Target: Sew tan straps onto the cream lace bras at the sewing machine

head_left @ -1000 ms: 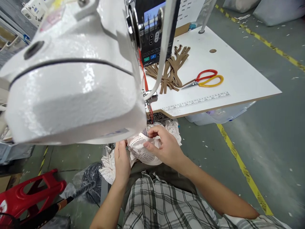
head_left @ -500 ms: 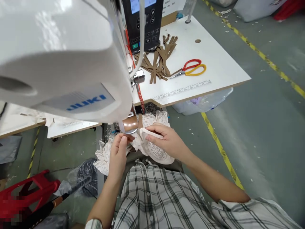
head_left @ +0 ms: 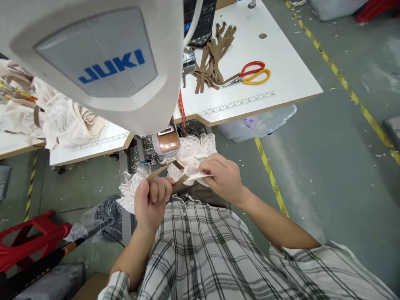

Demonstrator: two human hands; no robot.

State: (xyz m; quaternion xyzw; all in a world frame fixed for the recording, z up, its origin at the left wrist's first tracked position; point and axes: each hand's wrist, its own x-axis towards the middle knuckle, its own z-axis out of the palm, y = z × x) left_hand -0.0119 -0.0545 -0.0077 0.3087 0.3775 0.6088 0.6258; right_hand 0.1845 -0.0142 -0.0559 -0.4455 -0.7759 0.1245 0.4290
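My left hand (head_left: 152, 200) is closed round a brown elastic strip (head_left: 159, 171), which runs from the fist towards the garment. A white lace garment (head_left: 195, 151) lies across my lap, just below the sewing machine head (head_left: 125, 75). With thumb and fingers, my right hand (head_left: 223, 177) pinches a narrow white band (head_left: 200, 176) at the garment's edge. Both hands are close together in front of the needle area, apart from the machine. The copper-coloured guard (head_left: 168, 141) shows there, while the needle itself is hidden.
On the white table lie brown strips (head_left: 215, 58), scissors (head_left: 254, 74) with red and yellow handles, and a printed ruler (head_left: 237, 103). More pale lace garments (head_left: 68, 116) are heaped at left. A clear plastic bin (head_left: 259, 123) sits under the table edge; a red stool (head_left: 34, 239) stands lower left.
The garment has come away from the machine, towards my body. My left hand has closed round the brown strip and pulled it out; my right hand still pinches the white band. The view has shifted.
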